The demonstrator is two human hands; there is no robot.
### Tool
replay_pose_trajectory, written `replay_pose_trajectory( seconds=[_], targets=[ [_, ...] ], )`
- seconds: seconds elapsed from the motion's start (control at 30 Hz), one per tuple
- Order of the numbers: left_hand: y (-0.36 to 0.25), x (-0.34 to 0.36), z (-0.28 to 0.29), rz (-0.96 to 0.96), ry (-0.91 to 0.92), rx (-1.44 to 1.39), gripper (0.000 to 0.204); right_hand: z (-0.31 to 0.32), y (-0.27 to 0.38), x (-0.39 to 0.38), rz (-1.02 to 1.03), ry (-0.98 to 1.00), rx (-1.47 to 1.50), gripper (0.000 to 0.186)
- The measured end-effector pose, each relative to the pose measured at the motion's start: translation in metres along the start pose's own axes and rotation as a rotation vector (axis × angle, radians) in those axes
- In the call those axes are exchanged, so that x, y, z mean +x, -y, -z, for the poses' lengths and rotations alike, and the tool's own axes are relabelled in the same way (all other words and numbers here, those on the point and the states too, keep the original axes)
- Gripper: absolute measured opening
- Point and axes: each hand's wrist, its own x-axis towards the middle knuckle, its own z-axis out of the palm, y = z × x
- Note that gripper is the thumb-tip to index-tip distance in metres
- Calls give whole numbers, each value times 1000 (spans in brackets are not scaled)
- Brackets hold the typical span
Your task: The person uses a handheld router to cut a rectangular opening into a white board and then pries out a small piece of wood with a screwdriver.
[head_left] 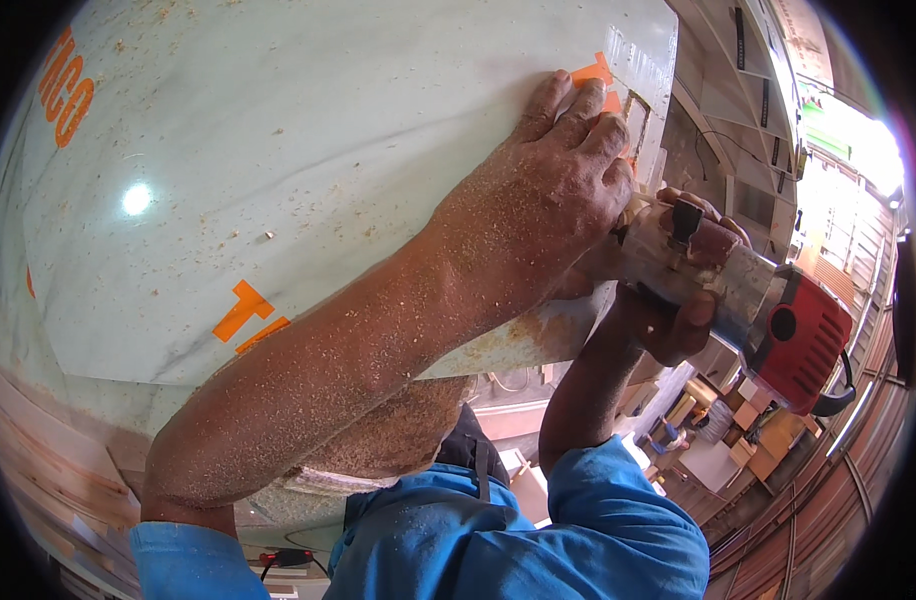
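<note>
The right hand [673, 325] has its fingers clamped around the body of a red and grey handheld power tool [753, 300], positioned at the edge of a pale marbled panel [308, 140]. The left hand [573, 190] rests beside the tool, its visible fingers slightly apart on the panel; its thumb is hidden, so whether it grips anything cannot be told. Sawdust [323, 370] coats the left forearm.

One fisheye view — from the wearer's head, looking down, close over the marbled panel [348, 150] and past its right edge.
</note>
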Motion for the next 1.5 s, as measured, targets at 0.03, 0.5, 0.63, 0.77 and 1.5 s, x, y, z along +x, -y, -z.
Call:
replay_pose_trajectory(
  seconds=[0.03,0.5,0.63,0.77,1.5],
  targets=[
    [0,1,0,-1,1,-5,49,-2,0,-1,9,-37,-29,94],
    [1,1,12,28,128,-88,91,-32,6,-8,-33,-153,-106,94],
    [1,-1,12,17,90,-79,92,-43,5,-7,-10,-182,-103,100],
    [2,0,16,44,113,-170,89,-38,6,-7,-4,-111,-120,97],
    [3,20,51,233,116,-528,124,19,53,68,278,-107,75,64]
  ],
)
